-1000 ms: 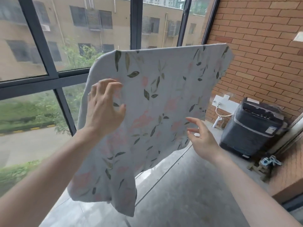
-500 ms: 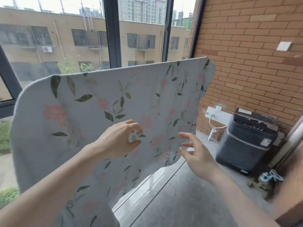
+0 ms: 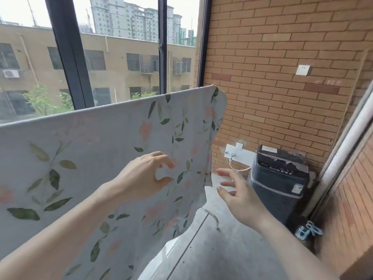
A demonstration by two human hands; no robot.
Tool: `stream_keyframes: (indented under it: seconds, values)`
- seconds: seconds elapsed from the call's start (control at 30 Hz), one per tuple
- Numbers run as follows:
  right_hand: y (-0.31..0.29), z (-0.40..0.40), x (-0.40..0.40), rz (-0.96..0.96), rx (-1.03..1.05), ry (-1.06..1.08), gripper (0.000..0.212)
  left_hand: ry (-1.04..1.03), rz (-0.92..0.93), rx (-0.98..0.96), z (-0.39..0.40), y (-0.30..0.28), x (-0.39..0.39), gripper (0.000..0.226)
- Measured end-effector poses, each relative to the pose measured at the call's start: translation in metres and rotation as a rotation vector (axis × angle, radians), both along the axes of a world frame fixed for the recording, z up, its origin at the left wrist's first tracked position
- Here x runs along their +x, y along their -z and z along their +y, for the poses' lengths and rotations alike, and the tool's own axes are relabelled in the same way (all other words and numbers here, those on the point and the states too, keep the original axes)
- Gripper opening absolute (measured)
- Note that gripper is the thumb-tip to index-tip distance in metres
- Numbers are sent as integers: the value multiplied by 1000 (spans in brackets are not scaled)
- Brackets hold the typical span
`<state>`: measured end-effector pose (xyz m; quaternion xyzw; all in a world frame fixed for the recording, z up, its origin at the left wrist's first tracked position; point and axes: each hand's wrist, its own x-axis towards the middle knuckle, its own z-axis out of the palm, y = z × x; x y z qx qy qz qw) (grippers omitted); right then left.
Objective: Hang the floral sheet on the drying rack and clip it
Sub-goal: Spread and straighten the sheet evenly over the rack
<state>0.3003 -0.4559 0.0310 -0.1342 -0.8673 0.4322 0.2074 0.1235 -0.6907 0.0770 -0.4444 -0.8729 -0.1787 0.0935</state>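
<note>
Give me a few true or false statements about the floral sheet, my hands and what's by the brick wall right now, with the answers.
1. The floral sheet hangs draped over a straight top edge. True.
2. The right hand grips the sheet. False: it is open, apart from the sheet's side edge.
3. The left hand is at the sheet with thumb and forefinger curled. True.
4. A clip is on the sheet's top edge. False: none shows there.
5. The dark washing machine stands by the brick wall. True.

pale floral sheet (image 3: 96,158), draped, hanging
</note>
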Motion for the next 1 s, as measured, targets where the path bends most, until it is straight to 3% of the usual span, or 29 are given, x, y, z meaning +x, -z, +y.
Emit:
stream_keyframes:
  seconds: [0.2, 0.6, 1.0]
  values:
    - [-1, 110, -27, 15, 10, 43, 37, 23, 13, -14, 108, -14, -26, 31]
    - [-19, 331, -108, -9, 24, -45, 35, -166, 94, -23, 290, -50, -84, 37]
    - [-50, 436, -248, 53, -26, -90, 25, -366, 239, -81, 391, -117, -221, 58]
